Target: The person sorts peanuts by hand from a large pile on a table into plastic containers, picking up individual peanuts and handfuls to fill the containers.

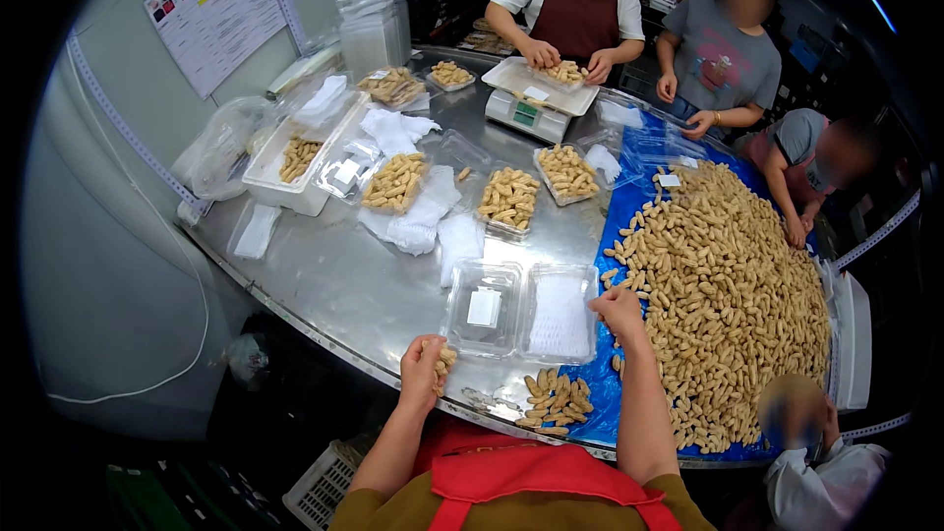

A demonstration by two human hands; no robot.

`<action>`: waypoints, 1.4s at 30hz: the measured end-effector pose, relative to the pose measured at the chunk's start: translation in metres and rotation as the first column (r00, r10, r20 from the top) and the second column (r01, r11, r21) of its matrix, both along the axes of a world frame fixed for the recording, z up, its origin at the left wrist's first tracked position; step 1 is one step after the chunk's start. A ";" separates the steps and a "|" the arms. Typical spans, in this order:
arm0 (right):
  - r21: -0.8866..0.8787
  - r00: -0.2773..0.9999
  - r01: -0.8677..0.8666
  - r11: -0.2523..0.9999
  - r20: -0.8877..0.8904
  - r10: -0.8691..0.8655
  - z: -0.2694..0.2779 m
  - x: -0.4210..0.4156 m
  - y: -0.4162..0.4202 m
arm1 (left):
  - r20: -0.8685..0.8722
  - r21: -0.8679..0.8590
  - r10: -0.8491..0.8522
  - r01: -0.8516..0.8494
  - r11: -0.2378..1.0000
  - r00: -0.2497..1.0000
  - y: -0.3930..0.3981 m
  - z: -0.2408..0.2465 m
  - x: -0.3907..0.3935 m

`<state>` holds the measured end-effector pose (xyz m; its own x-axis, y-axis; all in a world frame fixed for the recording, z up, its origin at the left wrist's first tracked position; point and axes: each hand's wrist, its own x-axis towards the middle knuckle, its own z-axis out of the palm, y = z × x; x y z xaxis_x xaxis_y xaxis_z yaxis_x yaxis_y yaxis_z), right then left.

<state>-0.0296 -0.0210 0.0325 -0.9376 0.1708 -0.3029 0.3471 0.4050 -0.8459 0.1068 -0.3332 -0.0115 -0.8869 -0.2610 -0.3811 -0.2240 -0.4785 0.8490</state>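
Several unshelled peanuts (444,367) are held in my left hand (423,369), by the table's front edge. My right hand (618,310) is at the right rim of an open clear plastic clamshell box (522,324), its fingers curled; whether they pinch the rim or a peanut cannot be told. One half of the box holds a white foam net (559,313); the other half bears a white label (484,307). A small group of peanuts (554,400) lies between my forearms. Right of my right hand rises a large peanut heap (726,295) on a blue sheet (616,236).
Filled peanut boxes (509,198) and foam nets (428,210) lie farther back on the metal table (332,280). A white foam bin (284,192) stands at left. Across the table, a person in an apron (579,22) handles peanuts over a scale (525,114). Other people stand around the heap.
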 end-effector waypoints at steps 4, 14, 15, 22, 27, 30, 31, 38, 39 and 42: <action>0.078 0.986 -0.024 0.997 -0.164 0.037 -0.007 0.011 0.002 | -0.008 0.040 -0.046 0.047 0.998 0.999 -0.010 0.005 -0.008; 0.133 0.954 0.023 0.991 -0.299 0.018 0.000 0.031 -0.012 | -0.049 0.032 -0.074 0.075 0.997 0.996 -0.033 0.020 -0.032; 0.179 0.964 0.016 0.984 -0.263 0.032 0.003 0.032 -0.012 | -0.047 0.029 -0.075 0.077 0.997 0.996 -0.034 0.019 -0.033; -0.254 0.961 0.068 0.965 -0.245 -0.132 0.021 0.039 -0.016 | -0.082 0.169 -0.054 0.067 0.983 0.995 -0.042 0.025 -0.043; -0.505 0.954 0.144 0.851 -0.159 -0.256 0.031 0.039 -0.014 | -0.165 0.223 0.053 -0.015 0.975 0.985 -0.055 0.052 -0.053; -0.386 0.936 0.163 0.908 -0.231 -0.267 0.025 0.041 -0.020 | -0.252 0.197 0.081 -0.031 0.980 0.964 -0.052 0.075 -0.056; -0.298 0.945 0.143 0.944 -0.243 -0.220 0.018 0.040 -0.021 | -0.273 0.182 0.057 -0.006 0.983 0.960 -0.047 0.082 -0.057; 0.207 0.961 0.055 0.977 -0.275 0.004 -0.005 0.043 -0.034 | -0.327 0.128 -0.241 0.295 0.947 0.914 0.041 0.105 -0.079; 0.164 0.960 0.046 0.985 -0.279 0.001 -0.005 0.044 -0.033 | -0.290 0.108 -0.264 0.305 0.946 0.920 0.060 0.102 -0.086; 0.065 0.960 0.019 0.998 -0.278 0.000 -0.004 0.044 -0.026 | -0.205 -0.096 -0.366 0.353 0.931 0.908 0.107 0.072 -0.103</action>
<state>0.0145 -0.0474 0.0283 -0.9814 0.1912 -0.0181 0.1062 0.4617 -0.8807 0.0037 -0.2262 0.0604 -0.9835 0.0757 -0.1645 -0.1807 -0.3509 0.9188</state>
